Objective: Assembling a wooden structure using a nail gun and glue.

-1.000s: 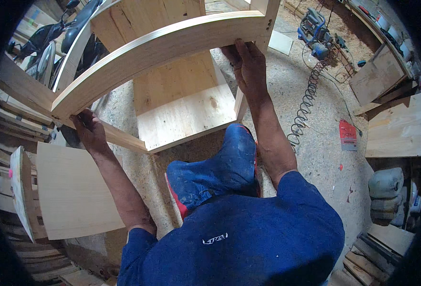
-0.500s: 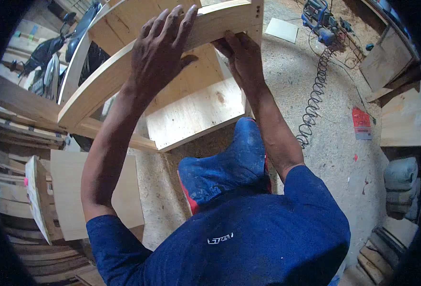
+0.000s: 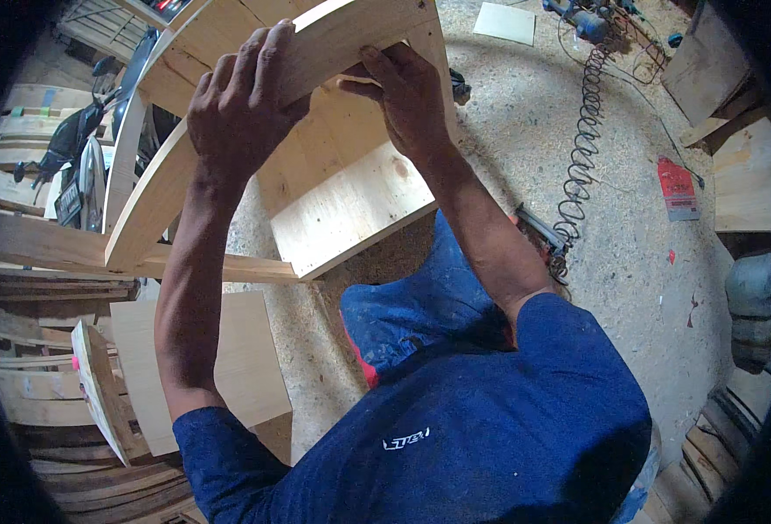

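A curved wooden board (image 3: 149,196) arches across the upper left, forming part of a pale wooden frame with a flat panel (image 3: 350,214) inside it. My left hand (image 3: 241,109) is closed over the board, fingers across its upper edge and thumb below. Farther right, my right hand (image 3: 407,100) grips the same board at its lower edge. Its thumb lies against the face, while another finger reaches beneath; the remaining fingers are partly hidden. An upright wooden piece (image 3: 429,57) meets the board beside this hand.
A black coiled hose (image 3: 588,131) runs along the floor to a tool (image 3: 542,231) partly hidden by my right forearm. Blue equipment (image 3: 588,22) lies at upper right. A motorcycle (image 3: 75,144) stands behind the frame at left. A plywood sheet (image 3: 254,349) lies by my left elbow.
Both hands have shifted left along the curved board, and the left now wraps it more closely. The view has shifted, bringing the tool at the hose's end into sight.
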A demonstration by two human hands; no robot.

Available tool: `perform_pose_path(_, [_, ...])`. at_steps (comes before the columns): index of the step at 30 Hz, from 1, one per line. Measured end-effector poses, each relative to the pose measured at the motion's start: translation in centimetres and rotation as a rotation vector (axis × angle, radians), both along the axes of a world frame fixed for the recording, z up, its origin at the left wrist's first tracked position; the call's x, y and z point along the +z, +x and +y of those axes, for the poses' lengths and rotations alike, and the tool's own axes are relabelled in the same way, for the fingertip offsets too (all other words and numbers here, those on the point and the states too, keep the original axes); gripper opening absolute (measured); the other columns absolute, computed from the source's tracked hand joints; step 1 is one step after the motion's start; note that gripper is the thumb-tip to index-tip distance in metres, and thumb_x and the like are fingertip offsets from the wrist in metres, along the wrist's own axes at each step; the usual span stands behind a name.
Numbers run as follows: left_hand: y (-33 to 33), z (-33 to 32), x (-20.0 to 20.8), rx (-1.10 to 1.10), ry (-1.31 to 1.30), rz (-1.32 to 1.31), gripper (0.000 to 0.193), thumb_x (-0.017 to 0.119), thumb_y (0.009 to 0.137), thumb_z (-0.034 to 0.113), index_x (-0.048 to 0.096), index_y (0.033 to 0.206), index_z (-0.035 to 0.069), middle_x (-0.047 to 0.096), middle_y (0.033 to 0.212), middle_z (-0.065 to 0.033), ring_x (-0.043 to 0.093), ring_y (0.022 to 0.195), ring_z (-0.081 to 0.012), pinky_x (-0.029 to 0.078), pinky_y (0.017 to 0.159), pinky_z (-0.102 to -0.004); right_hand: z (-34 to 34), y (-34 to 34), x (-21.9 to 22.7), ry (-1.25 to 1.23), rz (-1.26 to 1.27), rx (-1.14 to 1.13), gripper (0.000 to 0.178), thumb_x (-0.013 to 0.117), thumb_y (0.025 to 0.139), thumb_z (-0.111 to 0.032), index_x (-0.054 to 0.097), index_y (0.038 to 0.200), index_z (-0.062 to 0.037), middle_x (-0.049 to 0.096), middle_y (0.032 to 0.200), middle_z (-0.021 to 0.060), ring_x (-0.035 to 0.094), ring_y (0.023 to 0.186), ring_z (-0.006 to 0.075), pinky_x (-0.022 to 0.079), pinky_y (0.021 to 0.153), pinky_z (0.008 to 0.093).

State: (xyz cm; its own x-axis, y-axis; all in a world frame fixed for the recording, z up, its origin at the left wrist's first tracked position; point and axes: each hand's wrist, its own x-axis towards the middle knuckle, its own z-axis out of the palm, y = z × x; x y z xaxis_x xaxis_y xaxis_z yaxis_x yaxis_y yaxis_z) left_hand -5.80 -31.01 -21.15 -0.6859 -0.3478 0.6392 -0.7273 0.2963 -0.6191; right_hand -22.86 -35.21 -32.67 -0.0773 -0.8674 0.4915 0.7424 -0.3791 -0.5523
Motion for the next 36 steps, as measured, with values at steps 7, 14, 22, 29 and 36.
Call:
perform_pose_path(7, [-0.1,0.1,0.1,0.010,-0.008,-0.008,0.080,0.086,0.066,0.036,0.055,0.137,0.017,0.066,0.124,-0.0051,0.069,0.099,-0.0216,0.058,0.083,-0.0352,-0.3,0.7,-0.1,0.008,-0.089,-0.031,0.030,0.063,0.097,-0.022,0.063,0.103,0.0076,0.070,0.094,0.0165,0.072,0.088,0.0226,0.063,0.079,0.0364])
perform_pose_path(14, [-0.6,0.3,-0.1,0.072,0.015,-0.005,0.077,0.085,0.072,0.040,0.054,0.139,0.016,0.066,0.125,-0.0062,0.068,0.105,-0.0243,0.057,0.088,-0.0379,-1.3,0.7,-2.4,-0.012,-0.027,-0.080,0.033,0.055,0.102,-0.028,0.063,0.107,0.0039,0.069,0.097,0.0148,0.072,0.089,0.0234,0.063,0.078,0.0390])
perform_pose_path(22, [-1.1,0.4,-0.4,0.078,-0.045,-0.075,0.084,0.089,0.063,0.031,0.054,0.138,0.015,0.066,0.127,-0.0065,0.067,0.109,-0.0264,0.056,0.092,-0.0392,5.7,-11.8,-27.1,0.500,1.509,-0.518,0.030,0.066,0.093,-0.023,0.067,0.117,-0.0051,0.069,0.113,0.0118,0.065,0.103,0.0217,0.050,0.092,0.0367])
perform_pose_path(29, [-0.7,0.0,-0.8,0.088,-0.025,-0.036,0.082,0.086,0.065,0.026,0.052,0.138,0.011,0.067,0.122,-0.0107,0.068,0.105,-0.0312,0.056,0.089,-0.0428,10.6,-17.9,-43.8,0.756,2.178,-0.415,0.028,0.067,0.092,-0.026,0.066,0.109,-0.0039,0.069,0.100,0.0106,0.066,0.091,0.0254,0.051,0.081,0.0394])
perform_pose_path(36, [-0.8,0.0,-0.6,0.052,-0.052,-0.077,0.084,0.088,0.063,0.028,0.053,0.138,0.011,0.067,0.120,-0.0122,0.070,0.099,-0.0303,0.059,0.084,-0.0417,12.1,-19.1,-45.0,0.801,2.082,-0.542,0.029,0.068,0.091,-0.029,0.066,0.101,-0.0028,0.068,0.087,0.0094,0.067,0.079,0.0290,0.051,0.071,0.0421])
